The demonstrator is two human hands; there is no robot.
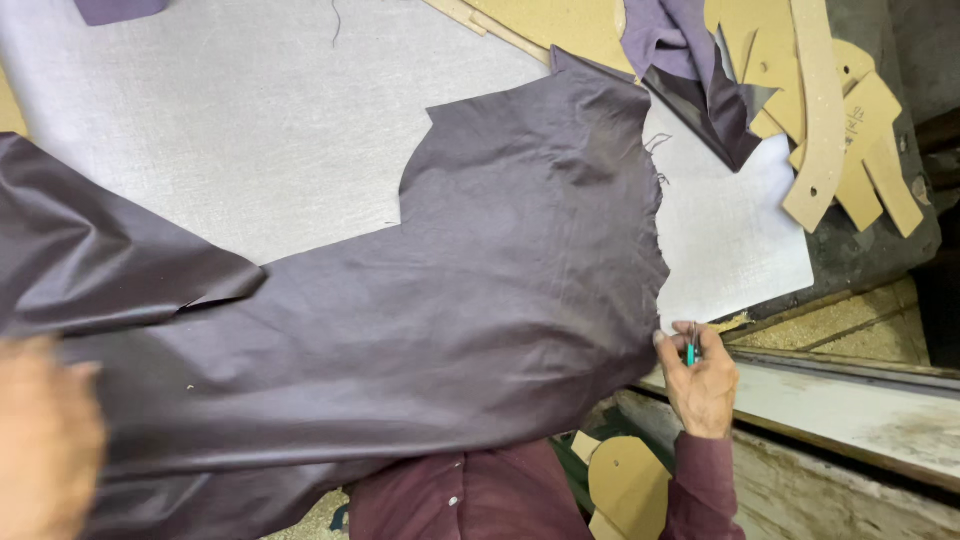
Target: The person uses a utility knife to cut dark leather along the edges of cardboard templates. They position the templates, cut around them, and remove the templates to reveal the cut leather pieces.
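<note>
A large dark purple leather hide (480, 270) lies spread over a pale grey cutting board (230, 110). My right hand (700, 375) sits at the hide's right edge, near the board's front corner, closed around a small green-handled tool (690, 350) while its fingers pinch the edge of the hide. My left hand (45, 440) is blurred at the lower left, resting on or just over the hide; whether it grips anything cannot be made out.
Tan cardboard pattern pieces (850, 120) lie at the back right, with a folded purple leather scrap (690, 70) over them. Another cardboard pattern (625, 485) sits below the table edge. A wooden ledge (850, 400) runs along the right.
</note>
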